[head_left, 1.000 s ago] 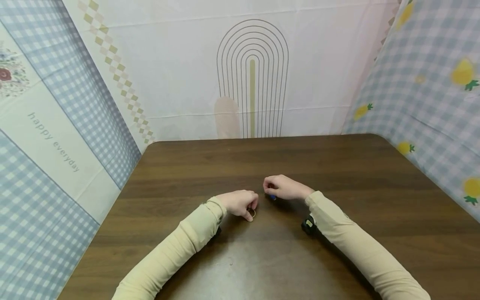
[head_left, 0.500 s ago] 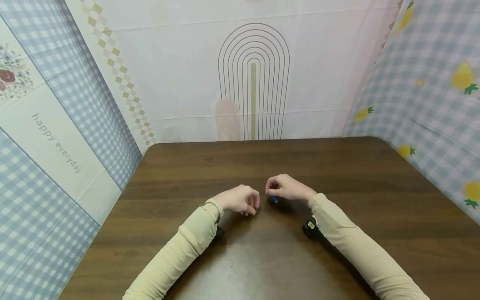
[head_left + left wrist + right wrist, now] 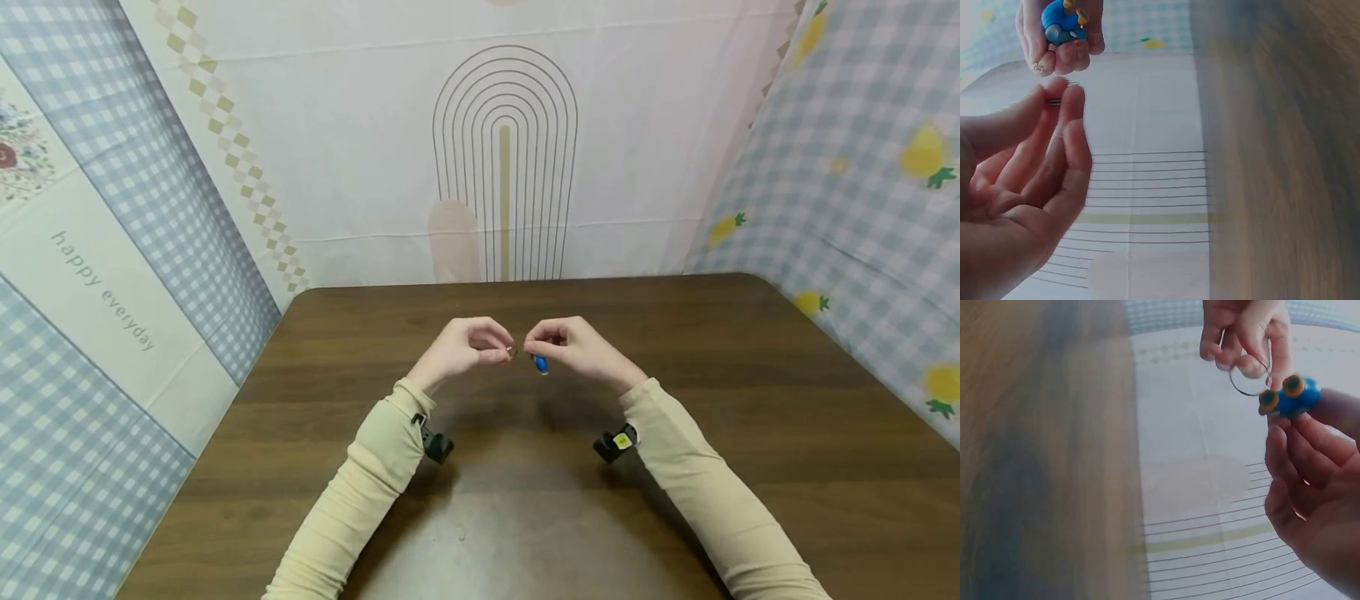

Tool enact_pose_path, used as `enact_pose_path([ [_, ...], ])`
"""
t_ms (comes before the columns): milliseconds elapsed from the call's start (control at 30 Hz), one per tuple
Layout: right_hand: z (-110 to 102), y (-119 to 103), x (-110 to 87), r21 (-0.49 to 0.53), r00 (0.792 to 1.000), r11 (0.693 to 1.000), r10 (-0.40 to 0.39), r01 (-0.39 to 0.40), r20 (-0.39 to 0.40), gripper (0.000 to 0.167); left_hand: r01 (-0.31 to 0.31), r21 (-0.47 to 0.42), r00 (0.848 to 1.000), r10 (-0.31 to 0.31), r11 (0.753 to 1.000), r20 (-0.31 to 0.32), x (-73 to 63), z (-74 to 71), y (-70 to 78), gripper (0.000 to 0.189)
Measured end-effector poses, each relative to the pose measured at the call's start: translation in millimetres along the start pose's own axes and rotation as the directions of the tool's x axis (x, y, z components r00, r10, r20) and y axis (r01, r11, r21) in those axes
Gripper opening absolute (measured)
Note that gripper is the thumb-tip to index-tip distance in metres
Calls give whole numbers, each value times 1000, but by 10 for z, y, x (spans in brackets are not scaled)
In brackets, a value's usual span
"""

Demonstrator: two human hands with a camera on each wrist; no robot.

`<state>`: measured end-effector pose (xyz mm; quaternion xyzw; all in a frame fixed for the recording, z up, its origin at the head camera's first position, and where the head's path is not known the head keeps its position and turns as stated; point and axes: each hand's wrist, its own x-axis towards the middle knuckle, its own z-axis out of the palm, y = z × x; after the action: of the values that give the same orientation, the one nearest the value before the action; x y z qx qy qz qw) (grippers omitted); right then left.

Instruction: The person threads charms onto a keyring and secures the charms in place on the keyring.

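My left hand (image 3: pixel 467 346) pinches a thin metal key ring (image 3: pixel 1246 394) between thumb and fingertips. The ring is seen as a round hoop in the right wrist view and nearly edge-on, as a key ring (image 3: pixel 1053 101), in the left wrist view. Facing it, my right hand (image 3: pixel 581 348) pinches a small blue figure charm (image 3: pixel 1304 399) with orange-yellow round parts. A tiny metal loop (image 3: pixel 1039 67) shows at the right fingertips. Both hands are raised above the table with their fingertips close together. Whether ring and loop touch, I cannot tell.
A dark brown wooden table (image 3: pixel 480 508) lies below the hands. Behind it hangs a white patterned cloth (image 3: pixel 360 167), with blue checked cloths at both sides. Each wrist carries a black camera (image 3: pixel 437 446) on a strap.
Both hands have risen from near the tabletop and moved farther from the body. The left hand has brought the key ring up beside the right hand's charm.
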<state>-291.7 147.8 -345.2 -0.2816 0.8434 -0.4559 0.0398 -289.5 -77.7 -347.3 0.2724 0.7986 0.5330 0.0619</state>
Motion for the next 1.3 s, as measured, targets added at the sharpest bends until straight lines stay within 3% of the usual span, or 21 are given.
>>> enact_pose_path([
  [200, 13, -97, 3, -28, 994, 999, -21, 18, -110, 14, -16, -97, 994, 5, 995, -106, 2, -26, 27, 11],
  [400, 22, -165, -16, -102, 989, 993, -77, 64, -130, 12, -62, -164, 988, 37, 984, -151, -7, -34, 36, 11],
  [533, 5, -214, -36, -121, 986, 989, -101, 85, -132, 12, -61, -219, 988, 27, 974, -154, -9, -33, 47, 11],
  [700, -14, -255, -54, -122, 986, 988, -111, 95, -127, 13, -63, -196, 988, 33, 979, -149, -8, -25, 53, 13],
  [833, -11, -257, -51, -119, 988, 990, -93, 78, -123, 14, -83, -186, 988, 56, 979, -146, -7, -19, 55, 15],
  [1100, 8, -269, -41, -77, 989, 997, -11, -1, -146, 19, -134, -247, 987, 105, 960, -125, 7, -13, 14, 13],
  [1300, 17, -256, -26, -73, 990, 997, -24, 14, -139, 18, -135, -277, 986, 103, 951, -128, 1, -14, 18, 14],
])
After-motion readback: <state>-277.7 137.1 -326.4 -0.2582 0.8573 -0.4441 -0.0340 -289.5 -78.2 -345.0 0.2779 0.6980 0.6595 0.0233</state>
